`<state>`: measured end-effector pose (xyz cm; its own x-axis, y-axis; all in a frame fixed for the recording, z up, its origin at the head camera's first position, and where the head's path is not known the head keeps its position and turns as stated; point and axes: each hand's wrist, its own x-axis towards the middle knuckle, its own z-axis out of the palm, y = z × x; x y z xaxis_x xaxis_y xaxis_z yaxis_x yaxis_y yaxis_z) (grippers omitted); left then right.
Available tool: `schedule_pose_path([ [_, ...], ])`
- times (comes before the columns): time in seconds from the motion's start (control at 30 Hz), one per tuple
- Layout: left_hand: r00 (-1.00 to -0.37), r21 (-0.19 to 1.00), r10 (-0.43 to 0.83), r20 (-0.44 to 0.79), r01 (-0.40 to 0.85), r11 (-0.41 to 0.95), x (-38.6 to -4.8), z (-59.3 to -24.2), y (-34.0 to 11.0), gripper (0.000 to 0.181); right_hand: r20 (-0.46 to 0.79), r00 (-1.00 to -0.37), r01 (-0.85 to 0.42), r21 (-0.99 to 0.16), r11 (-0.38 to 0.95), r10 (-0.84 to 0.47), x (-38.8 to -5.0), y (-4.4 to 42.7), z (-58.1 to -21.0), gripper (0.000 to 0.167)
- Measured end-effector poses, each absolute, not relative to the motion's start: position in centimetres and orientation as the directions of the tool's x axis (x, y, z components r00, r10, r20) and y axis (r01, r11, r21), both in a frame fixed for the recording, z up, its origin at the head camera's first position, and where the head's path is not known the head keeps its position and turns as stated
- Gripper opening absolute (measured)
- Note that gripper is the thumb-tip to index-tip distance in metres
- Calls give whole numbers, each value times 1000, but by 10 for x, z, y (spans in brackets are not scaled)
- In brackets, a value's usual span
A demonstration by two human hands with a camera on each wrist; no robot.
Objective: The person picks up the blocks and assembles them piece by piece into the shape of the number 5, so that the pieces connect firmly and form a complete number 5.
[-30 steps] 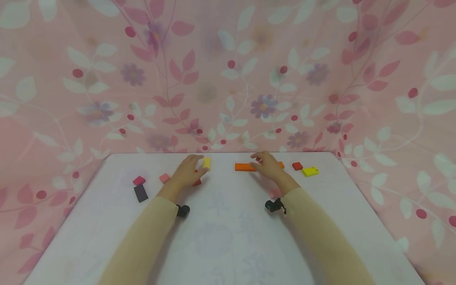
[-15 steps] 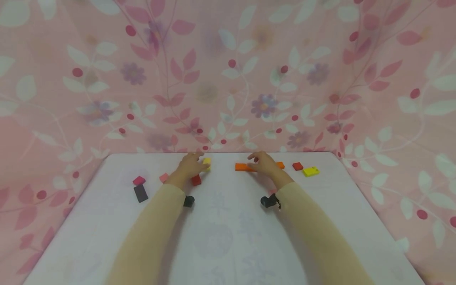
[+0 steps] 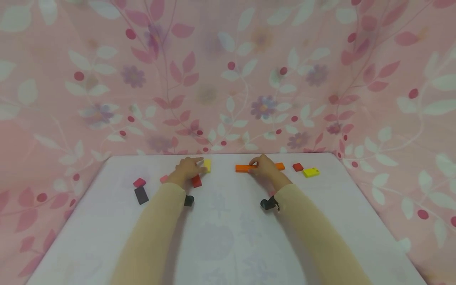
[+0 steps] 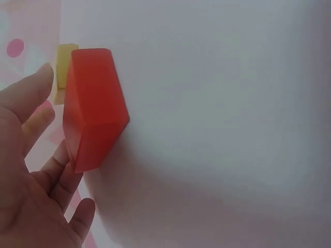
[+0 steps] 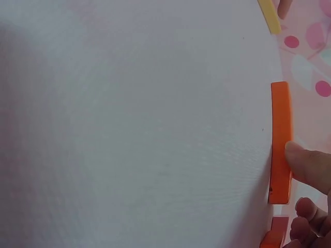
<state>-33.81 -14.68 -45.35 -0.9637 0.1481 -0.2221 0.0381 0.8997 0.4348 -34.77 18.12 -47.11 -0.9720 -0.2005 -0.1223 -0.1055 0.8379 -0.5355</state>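
Well left of the orange bar [image 3: 246, 168] lie a crimson block [image 3: 139, 182] and a dark block [image 3: 141, 194], then a pink block [image 3: 164, 179], closer to the bar. The left hand [image 3: 186, 169] comes next, its arm slanting inward, wrist bent slightly over the red block [image 3: 196, 181]; its thumb and forefinger point barward, parted about the yellow block [image 3: 207, 166], which is left of the bar; fingers loose, gripping nothing. The right hand [image 3: 265, 167] arches over the bar itself, thumb touching it, forefinger bent toward its far side; whether they pinch it I cannot tell. Right of the bar sit a small red block [image 3: 297, 167] and a bright yellow piece [image 3: 311, 172].
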Motion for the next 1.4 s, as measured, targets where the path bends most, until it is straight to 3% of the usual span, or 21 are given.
schedule_pose_path([
  [0.23, -969, 388, 111, -221, 17, 922, -342, -460, -143, 60, -111, -975, -109, -524, 845, -195, -345, 177, -467, 30],
  [0.67, -971, 347, 159, -176, 90, 933, -338, -461, -133, 63, -121, -978, -83, -522, 849, -170, -346, 173, -471, 32],
  [1.4, -979, 322, 130, -159, 73, 944, -332, -469, -98, 66, -106, -975, -111, -527, 842, -194, -356, 146, -467, 31],
])
